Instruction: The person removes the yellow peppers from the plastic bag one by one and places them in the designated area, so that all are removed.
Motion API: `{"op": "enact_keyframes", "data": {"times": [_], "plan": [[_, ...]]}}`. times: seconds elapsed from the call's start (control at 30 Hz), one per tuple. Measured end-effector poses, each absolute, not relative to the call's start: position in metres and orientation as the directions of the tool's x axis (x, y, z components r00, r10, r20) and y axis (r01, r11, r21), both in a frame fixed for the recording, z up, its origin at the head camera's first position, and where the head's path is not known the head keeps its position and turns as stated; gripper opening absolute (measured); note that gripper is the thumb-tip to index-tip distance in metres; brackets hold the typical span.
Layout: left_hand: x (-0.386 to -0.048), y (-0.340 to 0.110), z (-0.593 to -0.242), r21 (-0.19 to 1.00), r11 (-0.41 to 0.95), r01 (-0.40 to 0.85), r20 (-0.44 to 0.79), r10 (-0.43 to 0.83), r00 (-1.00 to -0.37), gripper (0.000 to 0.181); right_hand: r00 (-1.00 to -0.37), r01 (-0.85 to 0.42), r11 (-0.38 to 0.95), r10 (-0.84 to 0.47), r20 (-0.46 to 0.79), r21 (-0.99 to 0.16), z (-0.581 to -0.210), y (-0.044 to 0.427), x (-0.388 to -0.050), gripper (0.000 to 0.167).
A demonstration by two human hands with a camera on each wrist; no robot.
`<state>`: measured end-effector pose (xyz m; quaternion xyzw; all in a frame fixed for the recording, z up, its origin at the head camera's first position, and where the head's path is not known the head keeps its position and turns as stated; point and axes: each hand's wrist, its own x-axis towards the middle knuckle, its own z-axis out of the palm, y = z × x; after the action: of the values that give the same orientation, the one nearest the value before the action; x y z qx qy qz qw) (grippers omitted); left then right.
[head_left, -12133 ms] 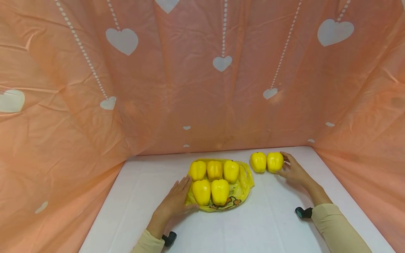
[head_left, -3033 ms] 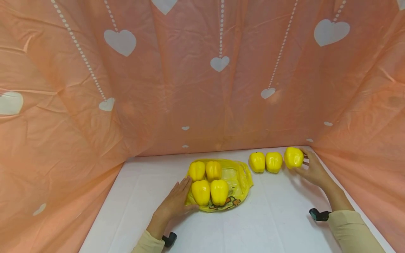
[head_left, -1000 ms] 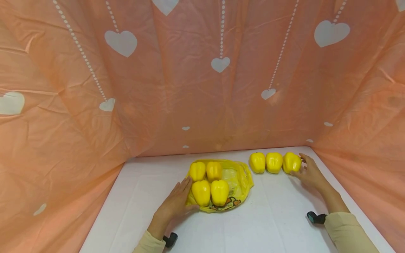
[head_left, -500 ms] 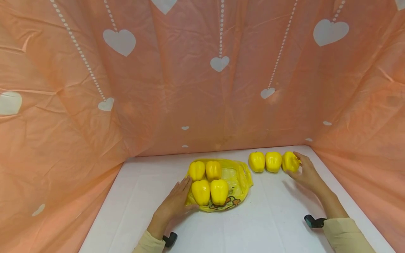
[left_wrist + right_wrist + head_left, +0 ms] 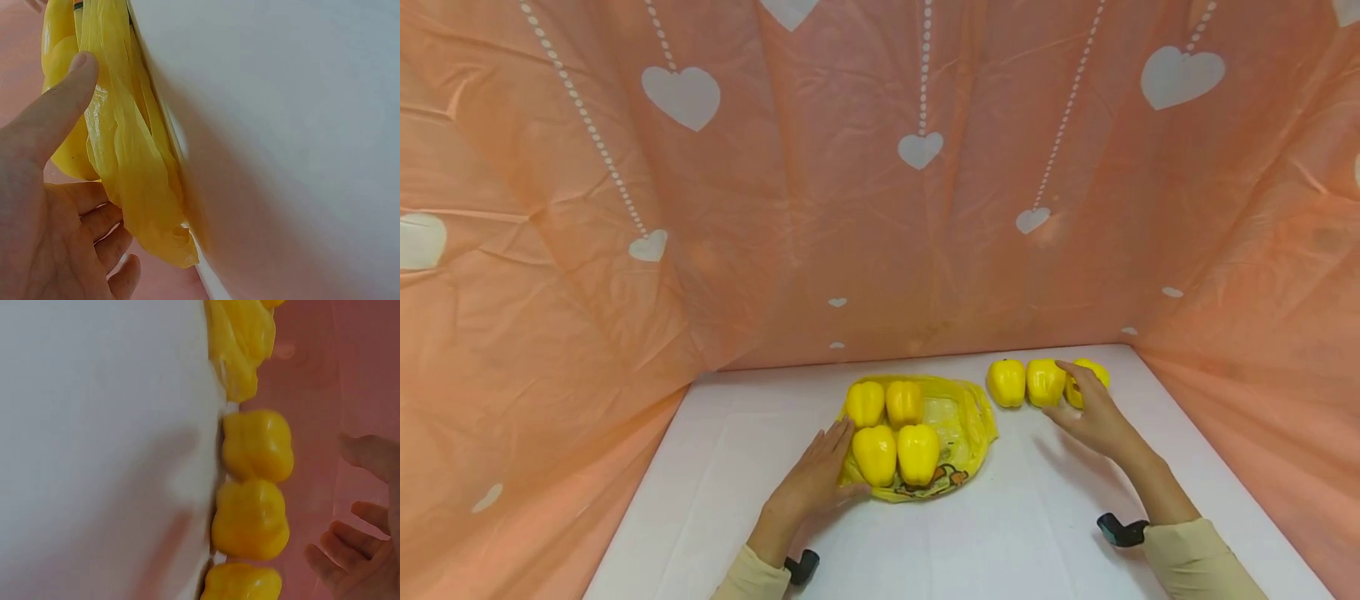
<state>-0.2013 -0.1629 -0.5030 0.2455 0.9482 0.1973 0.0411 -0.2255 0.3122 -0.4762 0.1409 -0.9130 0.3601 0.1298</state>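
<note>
Several yellow bell peppers lie in two rows on a yellow plastic bag [image 5: 958,429] spread on the table, including a front pepper [image 5: 918,455]. My left hand [image 5: 812,471] rests at the bag's left edge, fingers extended; the left wrist view shows its thumb [image 5: 65,94] against the peppers and bag. Right of the bag, three more peppers stand in a row: a left one [image 5: 1006,383], a middle one [image 5: 1045,382] and a right one [image 5: 1096,372], partly hidden by my right hand [image 5: 1097,417]. That hand hovers over the row, fingers spread, holding nothing.
A white cloth covers the table [image 5: 1000,533]. Peach curtains [image 5: 880,250] with white hearts enclose the back and both sides. A small black device [image 5: 1122,531] sits at the right wrist, another black device [image 5: 803,567] at the left wrist.
One pepper went from the bag's back right to the row's right end, where my right hand set it down, turned it and let go. That hand has moved left; my left hand stays put.
</note>
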Motion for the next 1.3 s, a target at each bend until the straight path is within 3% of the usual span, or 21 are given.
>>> {"op": "enact_keyframes", "data": {"times": [0.73,1.3], "plan": [[-0.197,-0.163,-0.499,0.392,0.799,0.456,0.034,0.483,-0.875,0.106,-0.905,-0.425,0.673,-0.293,0.31,-0.606,-0.485,0.239,-0.216,0.08],[-0.199,-0.165,-0.501,0.389,0.803,0.452,0.026,0.48,-0.877,0.107,-0.835,-0.551,0.613,-0.393,0.386,-0.566,-0.504,0.189,-0.208,0.077]]}}
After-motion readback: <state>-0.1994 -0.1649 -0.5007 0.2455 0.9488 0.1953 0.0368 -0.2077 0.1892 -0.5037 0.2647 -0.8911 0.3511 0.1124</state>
